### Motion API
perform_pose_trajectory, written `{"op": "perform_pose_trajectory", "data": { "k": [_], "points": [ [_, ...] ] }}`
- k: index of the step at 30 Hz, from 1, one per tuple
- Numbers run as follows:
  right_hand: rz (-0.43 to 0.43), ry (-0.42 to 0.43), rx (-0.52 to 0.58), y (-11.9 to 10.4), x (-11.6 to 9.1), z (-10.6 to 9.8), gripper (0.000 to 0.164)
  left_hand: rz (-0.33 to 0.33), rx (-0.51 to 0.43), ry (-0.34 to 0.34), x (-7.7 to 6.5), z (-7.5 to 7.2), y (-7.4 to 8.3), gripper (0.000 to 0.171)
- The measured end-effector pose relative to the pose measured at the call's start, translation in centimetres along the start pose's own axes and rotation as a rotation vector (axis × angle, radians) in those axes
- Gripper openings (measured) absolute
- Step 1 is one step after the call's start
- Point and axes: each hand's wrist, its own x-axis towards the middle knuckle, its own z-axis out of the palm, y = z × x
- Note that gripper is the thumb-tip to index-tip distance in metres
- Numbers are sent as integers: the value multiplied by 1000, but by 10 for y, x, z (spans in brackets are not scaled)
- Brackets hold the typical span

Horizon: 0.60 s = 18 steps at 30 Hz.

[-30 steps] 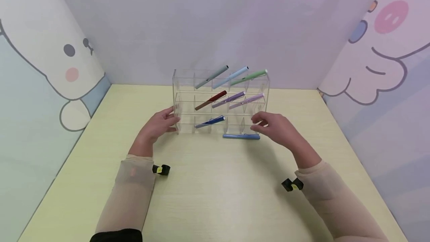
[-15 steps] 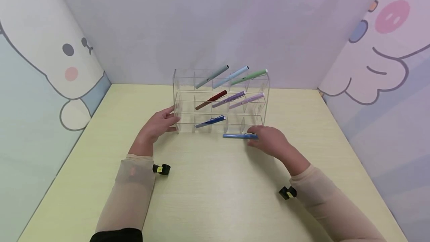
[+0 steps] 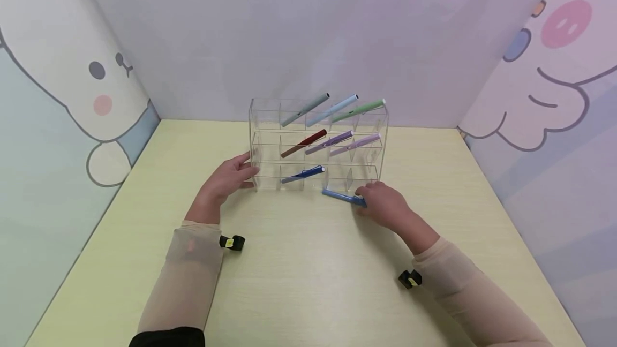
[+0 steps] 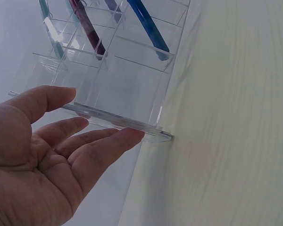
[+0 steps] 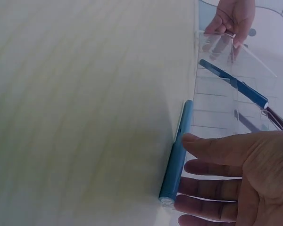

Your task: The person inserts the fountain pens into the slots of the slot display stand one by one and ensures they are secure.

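A clear acrylic pen rack stands on the table with pens lying slanted in its compartments. My left hand grips the rack's left side panel, the thumb toward the front edge and fingers along the outside. In front of the rack's lower right, my right hand pinches a blue pen near its right end. The right wrist view shows the thumb against that blue pen, with fingertips along its other side. A dark blue pen rests in the bottom tier.
Grey, light blue and green pens lie in the top tier. Dark red, purple and lilac pens fill part of the middle one. Behind the rack rises a pale wall.
My right hand has come down from the rack's lower right corner to the blue pen and taken hold of it. That pen has turned slightly, its right end nearer me. The left hand stays put.
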Motion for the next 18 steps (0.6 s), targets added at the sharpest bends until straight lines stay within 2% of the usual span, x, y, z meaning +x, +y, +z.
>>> {"op": "perform_pose_trajectory", "data": {
  "k": [6,18],
  "points": [
    [32,-30,-19,0,-1,5,20,-2,0,1,-1,1,1,67],
    [1,-9,5,2,-1,4,11,-9,5,2,-1,0,0,68]
  ]
}}
